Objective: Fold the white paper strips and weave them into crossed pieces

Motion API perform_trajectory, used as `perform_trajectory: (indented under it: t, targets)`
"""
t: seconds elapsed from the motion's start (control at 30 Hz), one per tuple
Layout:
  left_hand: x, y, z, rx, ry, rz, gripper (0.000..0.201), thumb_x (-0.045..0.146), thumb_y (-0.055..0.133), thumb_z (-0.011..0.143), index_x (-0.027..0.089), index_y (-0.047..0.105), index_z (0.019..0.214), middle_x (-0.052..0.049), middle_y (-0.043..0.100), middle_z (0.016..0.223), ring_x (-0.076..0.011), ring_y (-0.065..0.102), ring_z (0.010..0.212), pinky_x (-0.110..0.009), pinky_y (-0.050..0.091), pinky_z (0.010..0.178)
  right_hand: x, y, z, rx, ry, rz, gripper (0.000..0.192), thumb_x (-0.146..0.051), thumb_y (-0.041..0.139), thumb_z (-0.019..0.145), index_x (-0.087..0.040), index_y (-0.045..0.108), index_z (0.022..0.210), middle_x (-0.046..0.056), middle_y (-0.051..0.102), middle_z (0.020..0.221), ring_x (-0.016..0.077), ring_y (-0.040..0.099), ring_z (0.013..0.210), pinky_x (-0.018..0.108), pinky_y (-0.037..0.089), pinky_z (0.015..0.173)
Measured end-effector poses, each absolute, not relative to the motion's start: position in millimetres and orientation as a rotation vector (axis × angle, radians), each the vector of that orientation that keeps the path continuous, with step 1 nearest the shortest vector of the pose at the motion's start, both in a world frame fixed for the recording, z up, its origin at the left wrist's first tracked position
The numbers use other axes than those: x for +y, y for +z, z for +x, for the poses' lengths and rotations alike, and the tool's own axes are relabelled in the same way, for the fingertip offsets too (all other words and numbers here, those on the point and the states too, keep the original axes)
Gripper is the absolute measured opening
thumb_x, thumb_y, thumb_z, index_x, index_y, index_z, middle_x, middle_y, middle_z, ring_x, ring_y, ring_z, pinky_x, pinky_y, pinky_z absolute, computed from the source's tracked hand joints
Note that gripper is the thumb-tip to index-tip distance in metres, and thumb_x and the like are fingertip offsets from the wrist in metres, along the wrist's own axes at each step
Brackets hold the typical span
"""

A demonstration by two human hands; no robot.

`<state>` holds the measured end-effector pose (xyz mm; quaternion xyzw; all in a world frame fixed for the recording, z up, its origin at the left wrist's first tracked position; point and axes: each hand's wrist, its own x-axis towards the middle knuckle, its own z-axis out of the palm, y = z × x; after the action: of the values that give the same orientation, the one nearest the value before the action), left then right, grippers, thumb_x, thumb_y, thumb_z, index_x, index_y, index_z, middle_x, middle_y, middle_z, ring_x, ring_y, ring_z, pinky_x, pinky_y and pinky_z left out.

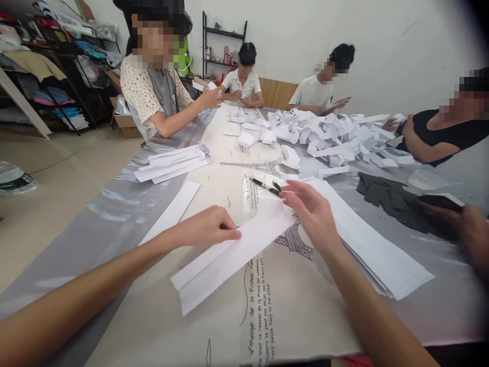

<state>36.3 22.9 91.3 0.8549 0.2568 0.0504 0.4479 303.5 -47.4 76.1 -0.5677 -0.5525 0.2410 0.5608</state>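
A long white paper strip [229, 255], folded lengthwise, lies slanted on the table in front of me. My left hand [208, 227] presses its fingertips on the strip's upper left edge. My right hand [309, 211] rests on the strip's far right end, fingers spread and slightly curled over it. A black pen [265, 186] lies just beyond my right hand. A stack of flat white strips [367, 244] runs along the right side of my right arm.
The table carries a cloth [267, 306] printed with an Eiffel Tower and text. A heap of folded white paper pieces [328, 135] fills the far middle, another stack of strips [173, 163] lies at left, black sheets [385, 196] at right. Several people sit around the table.
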Motion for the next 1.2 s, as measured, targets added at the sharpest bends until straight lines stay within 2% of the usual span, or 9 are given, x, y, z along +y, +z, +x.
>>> perform_trajectory:
  t: [0.07, 0.1, 0.23, 0.33, 0.53, 0.77, 0.9, 1.03, 1.2]
  targets:
    - [19, 94, 34, 0.572, 0.056, 2.266, 0.053, 0.023, 0.057, 0.091, 0.021, 0.019, 0.053, 0.006, 0.014, 0.057, -0.0111, 0.011, 0.053, -0.031, 0.013, 0.051, -53, 83, 305, -1.531, 0.353, -1.291, 0.024, -0.041, 0.071, 0.093, -0.029, 0.073, 0.114, 0.006, 0.073, 0.114, 0.0252, 0.067, 0.108, 0.045, 0.054, 0.097]
    - [17, 94, 33, 0.541, 0.038, 2.321, 0.053, 0.021, 0.057, 0.090, 0.021, 0.021, 0.052, 0.006, 0.015, 0.056, -0.0111, 0.011, 0.053, -0.030, 0.014, 0.051, -56, 84, 304, -1.682, 0.377, -1.253, 0.020, -0.038, 0.071, 0.093, -0.029, 0.074, 0.111, 0.005, 0.074, 0.111, 0.0243, 0.068, 0.104, 0.044, 0.055, 0.094]
    - [9, 93, 33, 0.434, 0.010, 2.412, 0.053, 0.017, 0.057, 0.089, 0.021, 0.024, 0.048, 0.006, 0.013, 0.054, -0.0106, 0.010, 0.050, -0.030, 0.015, 0.050, -62, 74, 287, -2.248, 0.790, -1.160, 0.013, -0.034, 0.069, 0.096, -0.026, 0.077, 0.102, 0.003, 0.075, 0.095, 0.0188, 0.067, 0.083, 0.035, 0.054, 0.074]
    - [9, 92, 35, 0.382, -0.023, 2.405, 0.053, 0.018, 0.056, 0.091, 0.021, 0.024, 0.049, 0.006, 0.013, 0.054, -0.0104, 0.011, 0.049, -0.030, 0.014, 0.049, -60, 64, 280, -2.352, 0.881, -1.091, 0.023, -0.031, 0.062, 0.100, -0.024, 0.078, 0.085, 0.000, 0.071, 0.074, 0.0147, 0.058, 0.064, 0.031, 0.046, 0.062]
    - [30, 100, 26, 0.336, -0.195, 2.319, 0.053, 0.024, 0.059, 0.095, 0.021, 0.029, 0.052, 0.005, 0.016, 0.060, -0.0109, 0.014, 0.052, -0.030, 0.014, 0.049, -53, 64, 298, -2.267, 1.031, -1.181, 0.021, -0.032, 0.067, 0.096, -0.024, 0.079, 0.081, 0.000, 0.073, 0.075, 0.0143, 0.058, 0.064, 0.031, 0.043, 0.060]
    - [65, 107, 3, 0.304, -0.260, 2.146, 0.048, 0.036, 0.061, 0.096, 0.019, 0.041, 0.056, 0.004, 0.023, 0.062, -0.0117, 0.019, 0.057, -0.030, 0.019, 0.052, -49, 69, 314, -2.145, 1.127, -1.307, 0.025, -0.042, 0.069, 0.093, -0.023, 0.081, 0.083, 0.003, 0.073, 0.076, 0.0160, 0.059, 0.066, 0.032, 0.045, 0.060]
    - [74, 107, -6, 0.389, -0.228, 2.099, 0.039, 0.037, 0.068, 0.090, 0.019, 0.057, 0.058, 0.003, 0.037, 0.057, -0.0111, 0.027, 0.053, -0.029, 0.022, 0.050, -49, 70, 318, -2.129, 1.123, -1.355, 0.022, -0.041, 0.069, 0.092, -0.025, 0.081, 0.083, 0.002, 0.074, 0.077, 0.0168, 0.060, 0.067, 0.032, 0.047, 0.059]
    - [82, 98, -13, 0.478, -0.193, 2.195, 0.025, 0.036, 0.067, 0.089, 0.020, 0.072, 0.071, 0.000, 0.059, 0.066, -0.0131, 0.048, 0.059, -0.025, 0.034, 0.055, -50, 69, 313, -2.157, 1.027, -1.359, 0.019, -0.038, 0.068, 0.093, -0.026, 0.080, 0.084, 0.003, 0.075, 0.081, 0.0186, 0.063, 0.069, 0.034, 0.051, 0.061]
    - [81, 90, -9, 0.559, -0.040, 2.549, 0.018, 0.027, 0.060, 0.093, 0.020, 0.073, 0.083, -0.003, 0.070, 0.087, -0.0163, 0.060, 0.076, -0.025, 0.040, 0.068, -54, 66, 299, -2.278, 0.750, -1.436, 0.017, -0.029, 0.063, 0.094, -0.023, 0.075, 0.082, 0.003, 0.072, 0.084, 0.0169, 0.062, 0.068, 0.034, 0.052, 0.066]
